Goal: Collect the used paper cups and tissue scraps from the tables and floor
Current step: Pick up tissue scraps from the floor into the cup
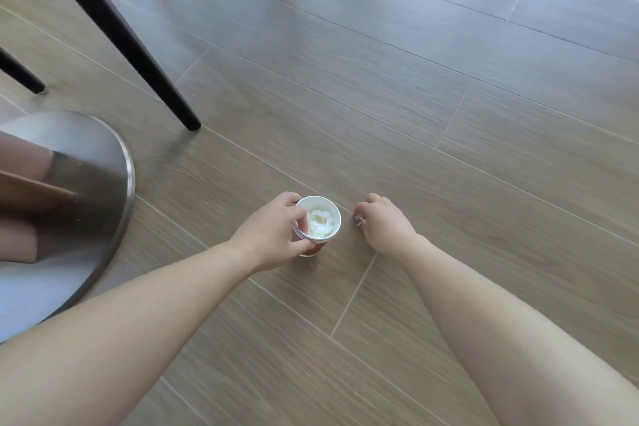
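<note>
The left hand (276, 235) grips a stack of paper cups (316, 226) by the rim just above the wooden floor (449, 114), with crumpled tissue (321, 222) already inside the top cup. Just beside it, the right hand (382, 220) is curled narrow, pinching a small tissue scrap (359, 221) at floor level. The floor-collection step appears in progress; the next move likely requires lifting the scrap and dropping it into the cup. No legible brand or writing is visible.
</note>
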Available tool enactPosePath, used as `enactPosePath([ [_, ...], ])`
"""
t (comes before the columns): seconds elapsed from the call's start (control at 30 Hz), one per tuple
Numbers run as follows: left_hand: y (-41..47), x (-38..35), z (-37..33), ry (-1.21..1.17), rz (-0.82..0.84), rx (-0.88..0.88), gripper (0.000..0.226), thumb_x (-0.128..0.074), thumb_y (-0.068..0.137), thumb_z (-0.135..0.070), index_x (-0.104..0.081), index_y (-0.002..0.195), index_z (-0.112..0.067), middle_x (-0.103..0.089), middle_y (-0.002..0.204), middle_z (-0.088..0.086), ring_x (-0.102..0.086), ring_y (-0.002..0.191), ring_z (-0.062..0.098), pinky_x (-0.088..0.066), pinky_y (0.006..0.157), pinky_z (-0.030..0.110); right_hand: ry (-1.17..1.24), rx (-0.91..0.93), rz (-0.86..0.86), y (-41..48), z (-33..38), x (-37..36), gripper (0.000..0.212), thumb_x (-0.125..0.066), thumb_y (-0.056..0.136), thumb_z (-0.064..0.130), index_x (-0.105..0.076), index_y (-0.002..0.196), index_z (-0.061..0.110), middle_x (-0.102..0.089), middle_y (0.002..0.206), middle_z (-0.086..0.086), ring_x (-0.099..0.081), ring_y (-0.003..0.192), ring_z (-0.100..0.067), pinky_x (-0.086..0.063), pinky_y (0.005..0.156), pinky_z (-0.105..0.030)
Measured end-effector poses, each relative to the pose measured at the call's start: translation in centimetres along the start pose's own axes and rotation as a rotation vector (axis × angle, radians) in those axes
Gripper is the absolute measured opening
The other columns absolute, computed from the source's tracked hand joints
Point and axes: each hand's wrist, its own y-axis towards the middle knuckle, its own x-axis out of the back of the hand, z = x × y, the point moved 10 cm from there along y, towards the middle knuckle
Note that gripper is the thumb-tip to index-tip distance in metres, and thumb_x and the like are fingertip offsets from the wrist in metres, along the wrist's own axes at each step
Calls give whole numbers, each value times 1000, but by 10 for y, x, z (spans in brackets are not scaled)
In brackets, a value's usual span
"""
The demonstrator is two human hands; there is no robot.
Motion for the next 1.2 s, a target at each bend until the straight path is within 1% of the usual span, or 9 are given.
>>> enactPosePath([
  [0.1,0,2,6,-10,-10,11,24,-72,74,-37,-51,77,-25,-45,125,-7,-50,109,11,-43,91,32,51,-28,-39,3,1,6,21,-49,84,5,-66,94,7,-57,99,-12,-54,97,-31,-41,76,-31],
  [0.2,0,6,9,-33,-32,18,25,-73,74,-35,-50,74,-26,-47,123,-6,-49,108,11,-42,90,29,184,14,-230,7,19,49,17,-54,82,4,-69,89,5,-60,92,-13,-57,86,-30,-40,72,-31],
  [0.3,3,12,9,-32,-51,20,24,-73,74,-33,-53,77,-22,-48,122,-4,-49,106,12,-41,87,26,327,148,-390,6,58,97,10,-61,78,3,-69,81,7,-62,83,-8,-56,71,-21,-43,66,-29],
  [0.37,7,18,8,-25,-68,18,23,-74,74,-32,-56,80,-19,-48,121,-4,-50,102,11,-41,85,26,377,201,-355,3,78,104,8,-64,77,8,-69,83,11,-63,83,-2,-56,70,-16,-45,67,-27],
  [0.5,15,28,2,-43,-88,6,21,-74,73,-32,-57,78,-20,-50,117,-5,-50,95,10,-42,81,28,320,137,-122,-3,81,75,24,-67,79,16,-65,103,14,-66,103,-2,-59,89,-15,-49,80,-28],
  [0.73,5,65,-31,-54,-71,-40,21,-73,74,-33,-56,77,-21,-51,117,-4,-52,100,13,-42,82,28,152,187,-112,-42,87,122,30,-58,79,6,-63,107,11,-60,113,-5,-57,98,-22,-44,86,-30],
  [0.83,-10,119,-67,-125,-118,-21,19,-73,74,-30,-57,78,-22,-52,116,-3,-50,97,11,-39,78,25,125,167,-92,-73,97,174,37,-58,78,5,-59,114,14,-54,120,-3,-54,104,-21,-42,89,-29],
  [0.97,-48,190,-143,-200,-134,-42,20,-75,73,-30,-60,80,-19,-52,116,-3,-52,102,11,-42,82,26,165,123,-120,-133,123,260,40,-59,77,5,-59,115,18,-53,120,-2,-53,102,-20,-41,84,-25],
  [1.2,-137,351,-322,-193,-129,-158,24,-75,72,-34,-60,83,-20,-51,122,-6,-50,109,8,-46,86,30,268,34,-314,-280,171,472,28,-63,80,9,-63,106,19,-57,110,2,-57,99,-18,-42,85,-24],
])
